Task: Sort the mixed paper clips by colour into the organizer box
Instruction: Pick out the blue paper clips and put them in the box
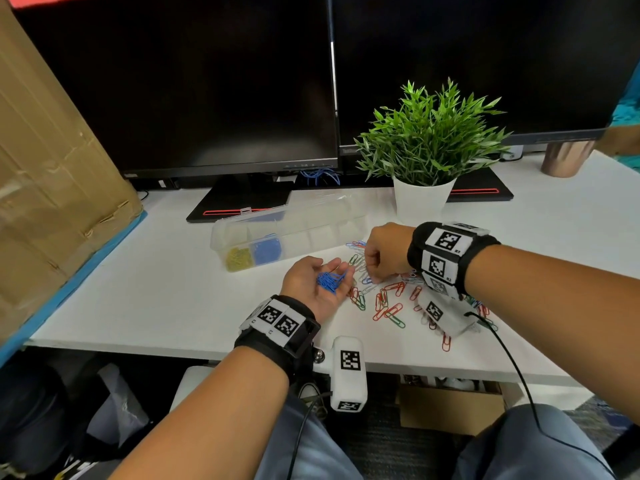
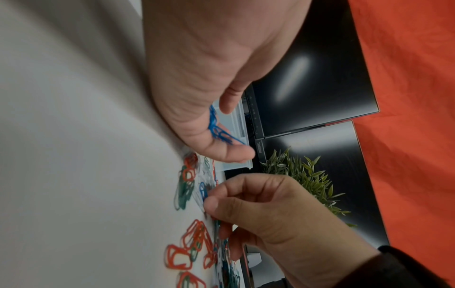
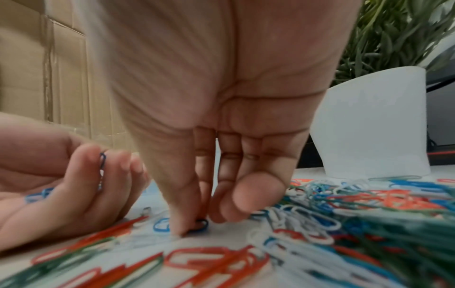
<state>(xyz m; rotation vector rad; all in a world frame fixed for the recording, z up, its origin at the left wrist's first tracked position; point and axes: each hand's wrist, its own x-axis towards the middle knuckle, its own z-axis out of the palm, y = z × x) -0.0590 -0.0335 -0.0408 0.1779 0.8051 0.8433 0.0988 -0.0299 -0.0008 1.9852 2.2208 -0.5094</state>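
clips (image 1: 388, 299) lie mid-frame on the tabletop (image 1: 166, 289), light, thin, slippery; best pinched by an edge. left hand (image 1: 313, 284) cups blue clips (image 1: 329, 280); right hand (image 1: 384, 252) pinches a blue one (image 3: 199, 226). box (image 1: 277, 237) sits upper left.

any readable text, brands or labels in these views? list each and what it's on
"ThinkVision": on the right monitor's bottom bezel, sideways in the left wrist view; blurred in the head view.
Square black-and-white coded markers on both wristbands and the white wrist modules: patterns, not words; tiny characters beside them are too small to read.
Sticker on the left monitor's lower corner: unreadable.
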